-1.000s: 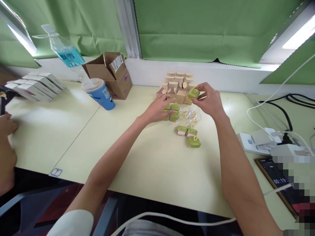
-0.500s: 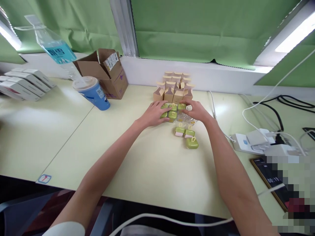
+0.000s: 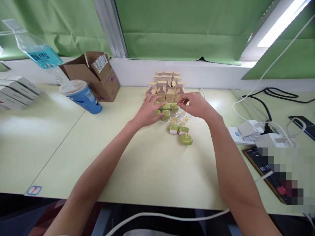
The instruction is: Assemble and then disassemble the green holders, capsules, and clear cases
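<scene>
Several small green cases with pale loop straps lie in two rows on the table, a top-row green case (image 3: 174, 106) among them. My left hand (image 3: 147, 112) rests over the left end of these rows, fingers spread and partly covering cases. At the right end my right hand (image 3: 195, 104) has its thumb and fingertips pinched together beside the end case; whatever is between them is hidden. Clear plastic packaging (image 3: 180, 116) lies below my right fingers. Nearer to me are two green-and-pink cases (image 3: 173, 129) and a single green case (image 3: 186, 140).
Several open small cardboard boxes (image 3: 166, 90) stand in rows behind the cases. To the left are a blue cup (image 3: 86, 100), a tilted plastic bottle (image 3: 44, 55), a brown carton (image 3: 108, 80) and white boxes (image 3: 18, 93). A power strip (image 3: 240, 136), cables and a phone (image 3: 262, 170) lie right.
The view has turned slightly right, so everything sits further left. My right hand has lifted slightly off the end case, its fingertips drawn together. My left hand stays over the cases.
</scene>
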Demonstrator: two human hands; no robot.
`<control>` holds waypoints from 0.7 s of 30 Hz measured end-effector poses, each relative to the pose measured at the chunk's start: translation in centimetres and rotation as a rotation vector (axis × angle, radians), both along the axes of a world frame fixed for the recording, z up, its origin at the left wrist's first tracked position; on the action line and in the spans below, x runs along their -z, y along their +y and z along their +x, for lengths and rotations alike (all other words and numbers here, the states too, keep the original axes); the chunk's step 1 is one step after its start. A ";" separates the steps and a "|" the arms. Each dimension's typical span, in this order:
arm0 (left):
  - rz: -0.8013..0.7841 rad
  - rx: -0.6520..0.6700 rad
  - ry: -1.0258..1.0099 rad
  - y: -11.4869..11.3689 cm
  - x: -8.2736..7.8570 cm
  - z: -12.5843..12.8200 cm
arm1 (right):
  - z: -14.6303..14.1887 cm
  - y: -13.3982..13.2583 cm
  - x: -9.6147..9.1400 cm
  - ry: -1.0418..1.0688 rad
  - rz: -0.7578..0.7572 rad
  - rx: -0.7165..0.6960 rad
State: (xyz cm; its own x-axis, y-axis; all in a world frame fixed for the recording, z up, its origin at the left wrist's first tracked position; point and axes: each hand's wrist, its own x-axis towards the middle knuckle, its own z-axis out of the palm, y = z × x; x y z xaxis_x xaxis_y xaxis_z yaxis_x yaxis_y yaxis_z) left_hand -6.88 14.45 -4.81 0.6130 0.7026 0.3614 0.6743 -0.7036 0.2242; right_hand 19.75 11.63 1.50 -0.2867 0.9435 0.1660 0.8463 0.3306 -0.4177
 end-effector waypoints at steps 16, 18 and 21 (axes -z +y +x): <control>0.061 0.068 -0.178 -0.7 -0.7 0.9 | -3.4 -2.6 -1.0 -0.330 -0.467 -0.227; 0.047 0.062 -0.174 -1.1 -0.6 1.4 | -2.3 -2.5 -2.0 -0.282 -0.429 -0.227; 0.001 0.072 -0.099 -2.0 -0.4 2.5 | 0.5 -2.7 -3.6 -0.120 -0.377 -0.221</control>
